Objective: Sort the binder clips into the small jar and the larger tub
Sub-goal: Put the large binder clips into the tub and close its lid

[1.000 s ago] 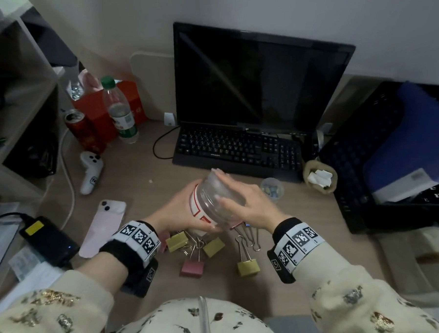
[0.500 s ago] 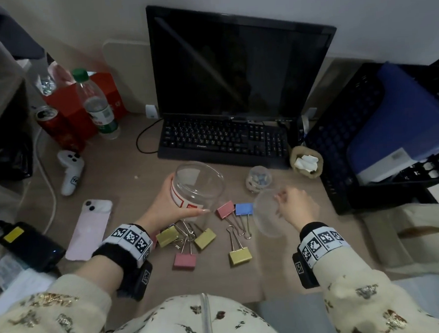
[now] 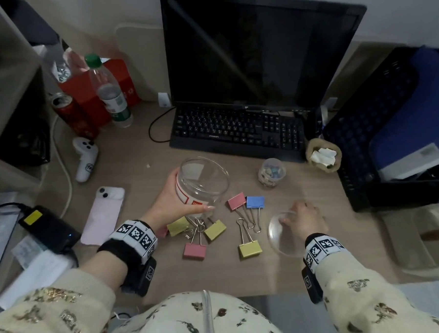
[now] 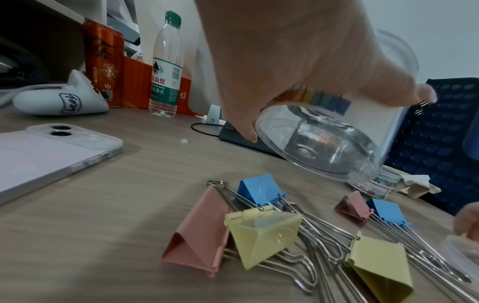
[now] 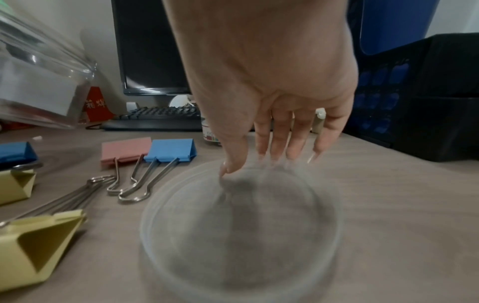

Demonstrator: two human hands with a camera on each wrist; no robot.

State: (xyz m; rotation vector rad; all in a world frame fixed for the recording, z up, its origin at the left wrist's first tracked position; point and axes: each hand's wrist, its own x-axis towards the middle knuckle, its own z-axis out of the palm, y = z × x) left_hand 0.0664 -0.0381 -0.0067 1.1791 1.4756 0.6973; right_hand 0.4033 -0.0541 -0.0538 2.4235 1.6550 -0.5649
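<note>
My left hand (image 3: 171,204) grips the large clear tub (image 3: 204,182), open on top and tilted just above the desk; the left wrist view shows the tub (image 4: 324,141) from below. My right hand (image 3: 302,219) pinches the far rim of the clear lid (image 3: 281,242) low over the desk, thumb inside and fingers outside; in the right wrist view the lid (image 5: 241,235) is blurred. Several large binder clips lie between my hands, among them a blue one (image 3: 255,202), a pink one (image 3: 195,251) and a yellow one (image 3: 250,250). The small jar (image 3: 271,172) stands behind them, with small clips inside.
A keyboard (image 3: 237,132) and monitor (image 3: 258,49) fill the back of the desk. A pink phone (image 3: 104,214), white controller (image 3: 85,158), water bottle (image 3: 110,95) and red can (image 3: 68,113) sit on the left. A black crate (image 3: 390,137) stands on the right.
My right hand has taken the lid off the tub and carried it right and down to the desk. My left hand has kept hold of the tub, now open.
</note>
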